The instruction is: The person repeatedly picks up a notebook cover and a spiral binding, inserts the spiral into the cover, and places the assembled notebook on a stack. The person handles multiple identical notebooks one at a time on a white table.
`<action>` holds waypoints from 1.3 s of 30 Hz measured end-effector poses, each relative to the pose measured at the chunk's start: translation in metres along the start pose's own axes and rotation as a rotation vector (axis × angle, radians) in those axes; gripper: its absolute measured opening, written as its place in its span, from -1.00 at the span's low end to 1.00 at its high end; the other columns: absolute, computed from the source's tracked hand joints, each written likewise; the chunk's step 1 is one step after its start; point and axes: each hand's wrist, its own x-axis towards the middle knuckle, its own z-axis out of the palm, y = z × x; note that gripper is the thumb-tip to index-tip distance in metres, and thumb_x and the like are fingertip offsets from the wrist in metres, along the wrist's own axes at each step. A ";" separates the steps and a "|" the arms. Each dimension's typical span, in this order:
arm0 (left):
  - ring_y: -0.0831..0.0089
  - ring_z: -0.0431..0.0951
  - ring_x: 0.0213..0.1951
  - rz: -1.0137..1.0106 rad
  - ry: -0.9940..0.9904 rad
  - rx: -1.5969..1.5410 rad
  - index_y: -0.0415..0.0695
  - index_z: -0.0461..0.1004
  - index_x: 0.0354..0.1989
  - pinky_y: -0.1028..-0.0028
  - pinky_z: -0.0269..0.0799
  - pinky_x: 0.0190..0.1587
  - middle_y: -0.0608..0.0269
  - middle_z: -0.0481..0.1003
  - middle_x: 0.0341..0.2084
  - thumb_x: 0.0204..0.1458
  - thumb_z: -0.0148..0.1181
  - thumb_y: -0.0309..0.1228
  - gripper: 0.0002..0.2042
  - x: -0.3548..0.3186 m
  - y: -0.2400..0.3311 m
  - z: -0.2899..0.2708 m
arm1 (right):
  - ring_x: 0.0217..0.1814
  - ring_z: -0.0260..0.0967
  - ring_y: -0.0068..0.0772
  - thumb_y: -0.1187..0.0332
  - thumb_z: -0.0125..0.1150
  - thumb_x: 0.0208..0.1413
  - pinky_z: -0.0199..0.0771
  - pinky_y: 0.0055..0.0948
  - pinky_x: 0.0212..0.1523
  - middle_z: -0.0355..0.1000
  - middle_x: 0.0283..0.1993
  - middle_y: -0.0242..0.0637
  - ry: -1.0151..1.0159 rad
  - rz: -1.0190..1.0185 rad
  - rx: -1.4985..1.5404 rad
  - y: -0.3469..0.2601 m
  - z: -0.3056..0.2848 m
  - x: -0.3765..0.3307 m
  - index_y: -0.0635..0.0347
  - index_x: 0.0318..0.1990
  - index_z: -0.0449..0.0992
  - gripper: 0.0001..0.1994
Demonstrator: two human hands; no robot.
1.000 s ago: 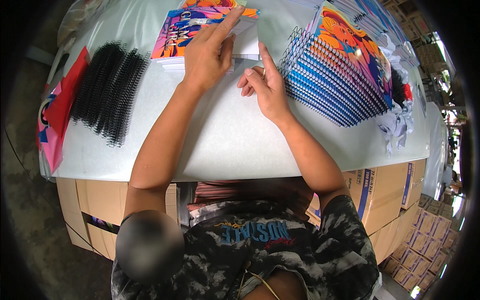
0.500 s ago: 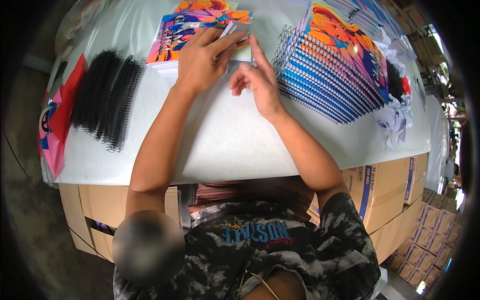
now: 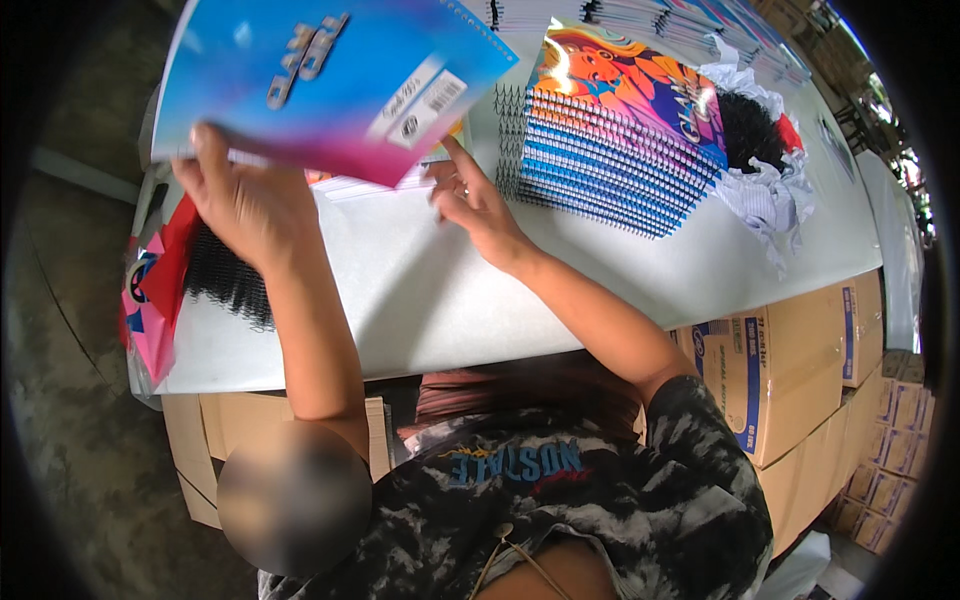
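My left hand (image 3: 240, 205) grips the lower left edge of an unbound notebook (image 3: 330, 90), thumb on its blue-to-pink back cover. The notebook is raised and tilted, with punched holes along one edge and no coil in them. Under it, a stack of loose notebooks (image 3: 375, 187) shows only in part on the table. My right hand (image 3: 478, 210) is beside that stack, index finger stretched out and the others loosely bent, with nothing seen in it. Black spiral coils (image 3: 230, 285) lie partly hidden behind my left forearm.
Spiral-bound notebooks (image 3: 620, 130) are fanned in an overlapping pile on the right of the white table (image 3: 440, 310). Crumpled paper (image 3: 765, 205) and a black bundle (image 3: 752, 130) lie beyond them. Red and pink wrapping (image 3: 155, 320) sits at the left edge; cardboard boxes (image 3: 800, 390) stand below.
My left hand has lifted the notebook off the stack to the left, and its back cover now shows. My right hand has shifted slightly left and down. The view has shifted too.
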 end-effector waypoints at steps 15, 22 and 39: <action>0.43 0.32 -0.03 -0.758 -0.291 0.503 -0.24 0.24 -0.01 0.43 0.13 0.09 0.21 0.36 -0.14 -0.19 0.03 -0.63 -0.55 -0.140 0.037 -0.074 | -0.27 0.39 -0.57 0.51 0.27 -0.06 0.41 -0.57 -0.22 0.48 -0.29 -0.26 0.089 -0.069 -0.097 -0.079 -0.039 -0.109 0.35 -0.22 0.49 -0.79; 0.48 0.26 -0.01 -0.531 -0.436 0.505 -0.23 0.14 0.06 0.47 0.16 0.05 0.24 0.28 -0.11 -0.06 -0.02 -0.71 -0.56 -0.156 0.023 -0.067 | -0.31 0.41 -0.54 0.57 0.23 -0.06 0.41 -0.59 -0.26 0.52 -0.29 -0.25 0.049 -0.210 -0.277 -0.089 -0.035 -0.116 0.35 -0.20 0.51 -0.79; 0.10 0.47 -0.22 -0.172 -0.443 2.031 -0.14 0.43 -0.32 0.18 0.38 -0.22 0.08 0.46 -0.29 0.05 -0.02 -0.20 -0.75 -0.011 -0.015 -0.162 | -0.22 0.40 -0.58 0.55 0.19 -0.01 0.39 -0.59 -0.17 0.48 -0.16 -0.20 0.161 -0.158 -0.229 -0.066 -0.059 -0.123 0.38 -0.13 0.48 -0.76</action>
